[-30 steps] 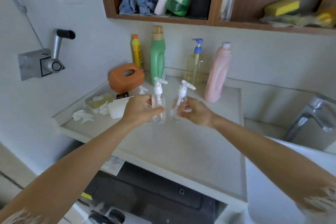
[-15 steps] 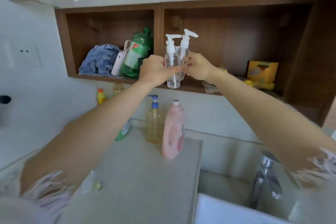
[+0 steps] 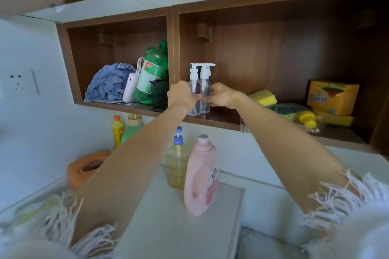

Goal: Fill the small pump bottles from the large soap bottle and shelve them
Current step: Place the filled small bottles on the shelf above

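At the centre of the frame, in the right compartment of the wooden shelf (image 3: 210, 121) just beside its divider, two clear small pump bottles stand upright and touching, the left pump bottle (image 3: 194, 88) gripped by the left hand (image 3: 182, 96) with fingers curled round its body, the right pump bottle (image 3: 205, 87) held by the right hand (image 3: 221, 95) with fingertips pinching its side. Their bases sit at the shelf board, though whether they rest on it I cannot tell. Below, on the white surface (image 3: 179, 223), a pink soap bottle (image 3: 201, 176) stands beside a yellow pump bottle (image 3: 177, 164); sponges (image 3: 264, 96) lie further right on the shelf.
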Demonstrator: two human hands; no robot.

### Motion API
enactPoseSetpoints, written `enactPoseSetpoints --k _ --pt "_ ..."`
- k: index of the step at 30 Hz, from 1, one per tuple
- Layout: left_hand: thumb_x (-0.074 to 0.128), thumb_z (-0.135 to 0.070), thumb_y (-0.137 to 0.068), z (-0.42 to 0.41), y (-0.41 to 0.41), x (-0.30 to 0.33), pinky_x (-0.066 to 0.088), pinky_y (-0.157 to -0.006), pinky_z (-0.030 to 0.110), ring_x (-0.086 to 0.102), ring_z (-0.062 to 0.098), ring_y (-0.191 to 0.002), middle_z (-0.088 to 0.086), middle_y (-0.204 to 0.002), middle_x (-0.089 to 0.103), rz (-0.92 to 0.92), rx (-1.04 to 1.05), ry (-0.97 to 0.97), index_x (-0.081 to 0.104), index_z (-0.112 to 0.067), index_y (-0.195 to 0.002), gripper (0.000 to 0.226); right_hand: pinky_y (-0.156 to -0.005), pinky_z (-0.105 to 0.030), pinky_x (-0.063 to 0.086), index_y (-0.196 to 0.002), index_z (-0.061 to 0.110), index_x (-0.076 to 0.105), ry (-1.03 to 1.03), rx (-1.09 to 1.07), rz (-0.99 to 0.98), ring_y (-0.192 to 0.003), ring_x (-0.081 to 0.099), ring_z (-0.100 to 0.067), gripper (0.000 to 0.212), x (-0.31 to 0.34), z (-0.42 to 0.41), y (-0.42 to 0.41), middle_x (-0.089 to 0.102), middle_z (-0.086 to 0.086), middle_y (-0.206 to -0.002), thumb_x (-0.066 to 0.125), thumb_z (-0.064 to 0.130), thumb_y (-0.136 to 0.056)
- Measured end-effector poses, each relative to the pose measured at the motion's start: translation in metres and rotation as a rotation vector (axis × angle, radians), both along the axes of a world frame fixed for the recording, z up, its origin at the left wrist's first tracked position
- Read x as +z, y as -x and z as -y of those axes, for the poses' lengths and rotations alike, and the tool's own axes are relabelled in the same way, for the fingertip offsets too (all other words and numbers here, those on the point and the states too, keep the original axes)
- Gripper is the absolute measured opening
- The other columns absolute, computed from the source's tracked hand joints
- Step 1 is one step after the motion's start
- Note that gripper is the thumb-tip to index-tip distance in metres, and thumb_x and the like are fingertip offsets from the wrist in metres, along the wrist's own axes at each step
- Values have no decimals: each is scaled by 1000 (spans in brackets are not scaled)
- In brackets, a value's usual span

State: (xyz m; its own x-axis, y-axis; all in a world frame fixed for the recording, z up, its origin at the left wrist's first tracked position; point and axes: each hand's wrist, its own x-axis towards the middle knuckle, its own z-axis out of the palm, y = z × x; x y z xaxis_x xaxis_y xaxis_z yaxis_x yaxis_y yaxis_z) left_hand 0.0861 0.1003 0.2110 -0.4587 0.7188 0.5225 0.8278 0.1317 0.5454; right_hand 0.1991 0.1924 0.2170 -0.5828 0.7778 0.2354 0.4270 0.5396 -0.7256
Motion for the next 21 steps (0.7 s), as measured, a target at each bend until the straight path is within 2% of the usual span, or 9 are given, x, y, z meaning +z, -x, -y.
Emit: enactPoseSetpoints --k 2,5,6,8,10,13,15,18,21 --pt "71 -40 -85 -4 -4 -1 39 -63 31 61 27 -80 6 -75 59 -82 9 26 45 -9 -70 43 -82 -34 54 -80 19 62 -62 -41 39 -87 64 -17 13 0 -5 5 66 -1 -87 65 10 -89" --pt "69 -38 -87 -7 -6 -3 44 -73 37 62 36 -99 19 -104 64 -175 29 30 51 -3 -102 43 -68 -27 47 -78 17 62 -149 -133 100 -78 62 -15 12 0 -10 11 65 -1 -82 69 20 -87" --pt "70 -35 -87 -8 -6 -3 44 -74 38 60 39 -102 21 -107 62 -177 29 20 46 -2 -111 48 -69 -27 49 -79 16 63 -159 -151 105 -78 63 -15 11 0 -11 13 66 -1 -83 70 20 -86" --pt "70 -29 -87 -9 -5 -3 43 -72 40 60 42 -101 23 -107 62 -202 32 5 37 -4 -123 55 -80 -31 55 -85 14 65 -170 -173 109 -86 66 -18 4 1 -12 16 68 -4 -90 70 14 -86" --pt "69 -25 -88 -11 -3 -3 46 -74 43 59 43 -101 24 -108 60 -246 43 13 31 -7 -132 60 -87 -36 56 -97 11 64 -174 -201 93 -91 66 -22 12 1 -12 18 66 -6 -99 69 8 -86" --pt "68 -24 -89 -13 -1 -4 46 -75 44 59 44 -100 25 -108 61 -276 43 13 31 -8 -135 61 -88 -39 56 -119 12 54 -117 -227 41 -97 65 -25 39 2 -14 17 60 -8 -109 71 6 -84" --pt "68 -24 -89 -13 -1 -6 47 -75 45 60 44 -98 25 -106 62 -272 48 0 32 -8 -133 60 -90 -39 55 -125 13 51 -112 -248 57 -102 63 -26 48 1 -12 17 59 -9 -115 72 5 -82" --pt "69 -25 -89 -13 -2 -8 50 -75 46 62 43 -96 24 -105 63 -273 54 -3 31 -9 -134 61 -88 -31 50 -125 13 51 -160 -290 84 -108 59 -26 47 -1 -7 18 59 -8 -119 70 4 -83" --pt "69 -29 -88 -5 -2 -9 50 -76 45 62 41 -95 21 -105 64 -268 20 -11 27 -11 -138 68 -85 -31 46 -123 11 52 -217 -347 36 -110 57 -27 36 -1 5 17 60 -9 -118 63 7 -88"
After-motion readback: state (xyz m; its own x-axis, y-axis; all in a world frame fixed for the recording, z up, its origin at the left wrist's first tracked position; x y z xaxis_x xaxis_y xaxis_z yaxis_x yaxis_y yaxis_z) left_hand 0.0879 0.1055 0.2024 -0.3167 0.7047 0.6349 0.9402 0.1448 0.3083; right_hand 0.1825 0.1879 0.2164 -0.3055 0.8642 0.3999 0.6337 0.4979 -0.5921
